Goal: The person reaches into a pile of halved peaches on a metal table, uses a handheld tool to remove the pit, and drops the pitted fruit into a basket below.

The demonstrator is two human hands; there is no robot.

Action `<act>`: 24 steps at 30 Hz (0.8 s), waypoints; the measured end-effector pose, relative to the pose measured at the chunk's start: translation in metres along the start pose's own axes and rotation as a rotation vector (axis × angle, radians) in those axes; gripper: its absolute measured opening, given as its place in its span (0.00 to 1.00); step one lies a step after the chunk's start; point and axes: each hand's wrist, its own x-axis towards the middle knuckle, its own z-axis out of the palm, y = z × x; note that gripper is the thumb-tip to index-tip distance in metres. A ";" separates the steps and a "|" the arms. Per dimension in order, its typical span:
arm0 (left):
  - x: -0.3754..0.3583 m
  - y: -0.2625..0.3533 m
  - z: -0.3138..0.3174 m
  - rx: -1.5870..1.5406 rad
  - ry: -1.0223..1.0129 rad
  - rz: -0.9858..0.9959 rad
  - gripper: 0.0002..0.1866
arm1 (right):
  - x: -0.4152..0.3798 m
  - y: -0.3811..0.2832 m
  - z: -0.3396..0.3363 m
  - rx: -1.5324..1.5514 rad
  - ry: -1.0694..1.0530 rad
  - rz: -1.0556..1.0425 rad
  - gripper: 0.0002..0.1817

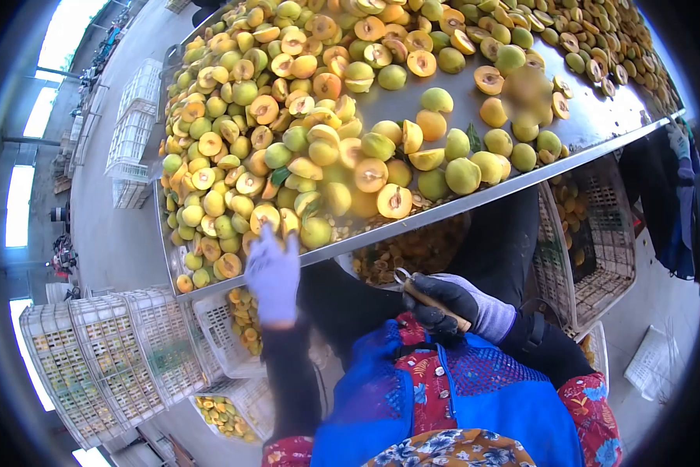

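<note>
My left hand (274,274), in a lavender glove, reaches over the near edge of the metal table (412,214). Its fingers are stretched out and apart, with the tips right at a halved stone fruit (265,218). In front of my body, my right hand (443,302) wears a lavender glove with dark grey fingers. It is closed around the wooden handle of a pitting tool (436,301), whose small metal loop points up and left. Yellow-green stone fruits (463,176), many cut open with the pits showing, are heaped across the tabletop.
Below the table edge, a container (365,268) of fruit pieces sits between my legs. White plastic crates (128,342) stand at the left, and another crate (599,265) is at the right. A person's gloved hand (681,148) shows at the far right edge of the table.
</note>
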 end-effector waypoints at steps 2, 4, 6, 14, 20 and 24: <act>0.027 0.003 0.028 -0.024 -0.119 0.051 0.28 | -0.005 -0.006 0.006 -0.003 0.000 -0.037 0.24; 0.040 -0.004 0.045 -0.138 -0.137 0.133 0.29 | -0.010 -0.008 0.003 0.018 -0.040 -0.084 0.23; 0.043 -0.019 0.046 -0.337 -0.065 0.234 0.30 | -0.013 -0.004 0.002 -0.050 0.049 -0.111 0.23; -0.029 0.002 0.010 -1.608 -0.284 0.144 0.26 | -0.016 -0.013 0.049 -0.751 0.238 -0.255 0.18; -0.074 0.048 0.014 -1.811 -0.642 0.030 0.21 | -0.013 -0.008 0.048 -0.898 0.342 -0.502 0.13; -0.082 0.079 0.016 -1.777 -0.369 0.190 0.25 | -0.010 0.004 0.037 -1.174 0.419 -0.625 0.11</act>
